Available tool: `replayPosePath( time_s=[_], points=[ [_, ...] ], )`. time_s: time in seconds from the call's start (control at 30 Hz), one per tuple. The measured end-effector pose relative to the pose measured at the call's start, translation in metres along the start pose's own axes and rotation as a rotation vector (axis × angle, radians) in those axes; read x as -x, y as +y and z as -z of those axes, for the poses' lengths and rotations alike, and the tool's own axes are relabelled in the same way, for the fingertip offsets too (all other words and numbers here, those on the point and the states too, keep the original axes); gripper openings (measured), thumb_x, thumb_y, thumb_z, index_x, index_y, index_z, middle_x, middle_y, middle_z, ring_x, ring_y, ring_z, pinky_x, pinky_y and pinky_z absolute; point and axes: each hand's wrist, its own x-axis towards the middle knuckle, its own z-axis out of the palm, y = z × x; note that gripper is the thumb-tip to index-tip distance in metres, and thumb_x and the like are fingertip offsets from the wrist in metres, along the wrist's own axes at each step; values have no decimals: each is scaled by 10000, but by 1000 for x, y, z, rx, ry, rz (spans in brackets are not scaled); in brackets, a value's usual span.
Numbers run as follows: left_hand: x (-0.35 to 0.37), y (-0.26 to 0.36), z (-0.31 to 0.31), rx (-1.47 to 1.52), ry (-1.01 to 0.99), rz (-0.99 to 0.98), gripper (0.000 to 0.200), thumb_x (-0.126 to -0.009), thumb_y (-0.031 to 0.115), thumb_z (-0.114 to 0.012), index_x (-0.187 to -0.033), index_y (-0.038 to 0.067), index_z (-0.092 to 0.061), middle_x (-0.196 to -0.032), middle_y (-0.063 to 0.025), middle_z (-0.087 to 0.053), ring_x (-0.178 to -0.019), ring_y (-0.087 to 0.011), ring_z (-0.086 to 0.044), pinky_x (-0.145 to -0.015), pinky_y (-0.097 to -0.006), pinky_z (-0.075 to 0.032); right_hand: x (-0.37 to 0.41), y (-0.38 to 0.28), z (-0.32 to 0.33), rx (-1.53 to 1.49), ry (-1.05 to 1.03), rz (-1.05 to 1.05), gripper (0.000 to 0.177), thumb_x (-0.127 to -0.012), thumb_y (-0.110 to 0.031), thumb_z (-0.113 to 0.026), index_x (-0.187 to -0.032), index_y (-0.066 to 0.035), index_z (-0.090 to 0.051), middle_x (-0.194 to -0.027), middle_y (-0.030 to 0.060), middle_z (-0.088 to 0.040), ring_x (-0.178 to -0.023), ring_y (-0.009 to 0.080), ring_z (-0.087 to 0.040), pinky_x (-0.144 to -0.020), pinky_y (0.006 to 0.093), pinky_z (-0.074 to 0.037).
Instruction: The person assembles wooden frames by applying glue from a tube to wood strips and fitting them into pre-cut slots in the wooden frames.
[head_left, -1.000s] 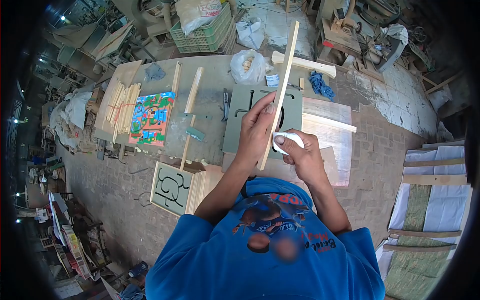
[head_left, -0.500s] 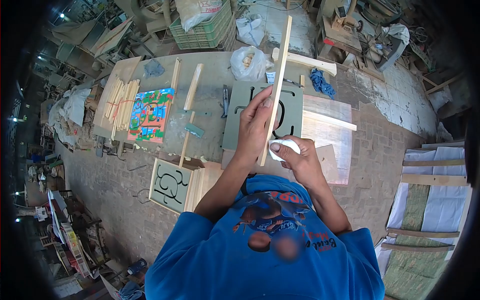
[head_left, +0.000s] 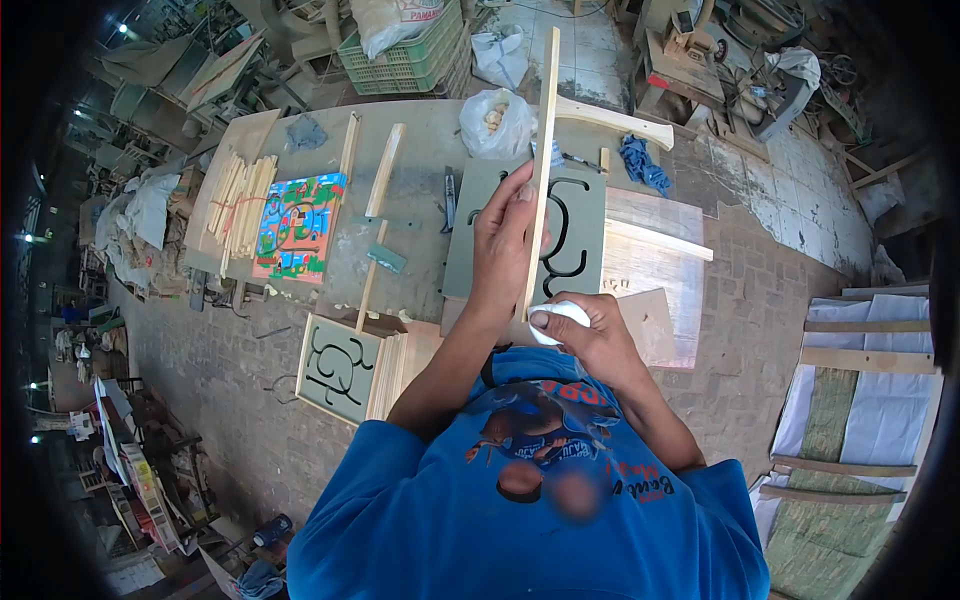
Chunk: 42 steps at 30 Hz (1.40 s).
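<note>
A long thin wooden strip (head_left: 546, 130) stands nearly upright in view, with my left hand (head_left: 505, 235) gripping it around its lower half. My right hand (head_left: 592, 335) holds a small white bottle (head_left: 560, 322), thumb on top, at the strip's lower end. Whether the bottle touches the wood cannot be made out. Behind both hands lies a grey-green board (head_left: 580, 205) with curved black grooves. A smaller framed board (head_left: 340, 368) with similar grooves sits at the lower left, beside several stacked boards.
On the table (head_left: 420, 150) lie a colourful painted board (head_left: 298, 228), a bundle of thin sticks (head_left: 240, 210), a clear bag (head_left: 497, 125), a blue cloth (head_left: 643, 165) and a pale wooden panel (head_left: 680, 290). A green crate (head_left: 410, 62) stands beyond the table.
The strip has shifted left and become more upright, my left hand moving slightly with it. My right hand and the bottle have moved down and a little left, towards the strip's lower end.
</note>
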Motion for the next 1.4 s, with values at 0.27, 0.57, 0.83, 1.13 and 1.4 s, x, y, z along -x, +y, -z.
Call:
replayPosePath(
  time_s=[0.27,0.57,0.83,1.13,1.4],
  points=[
    [-3,-4,6,46,75,17,392,-995,151,-465,-1352,-9,-463,-659,5,-445,-552,-64,-392,-512,-242,-331,1,4,20,-252,-142,-176,164,-854,-165,-694,-833,-3,-693,-660,16,-609,-561,52,-499,-498,216,-381],
    [0,-2,8,63,26,15,401,-991,153,-449,-1356,-12,-458,-659,1,-457,-544,-67,-397,-509,-248,-329,-9,-9,12,-111,-20,-64,194,-858,-198,-690,-838,-4,-689,-625,15,-586,-512,48,-458,-460,207,-351],
    [1,-1,4,-21,16,-17,393,-995,153,-465,-1350,-15,-466,-659,2,-447,-544,-65,-390,-506,-244,-331,-10,-14,13,135,-103,-2,217,-898,-196,-665,-886,19,-694,-710,77,-660,-674,107,-579,-625,262,-447],
    [1,-4,4,27,72,-6,380,-985,121,-467,-1342,-9,-479,-652,0,-440,-543,-66,-386,-505,-244,-324,-9,-1,10,166,-116,-9,214,-882,-199,-672,-897,13,-701,-706,78,-663,-641,111,-571,-599,268,-440],
    [6,-1,12,112,39,45,409,-979,127,-460,-1360,-21,-445,-646,-2,-441,-535,-73,-376,-506,-247,-306,-7,-1,28,-313,-163,-153,159,-854,-162,-678,-859,-3,-684,-697,45,-634,-547,62,-497,-475,215,-368]
  ],
)
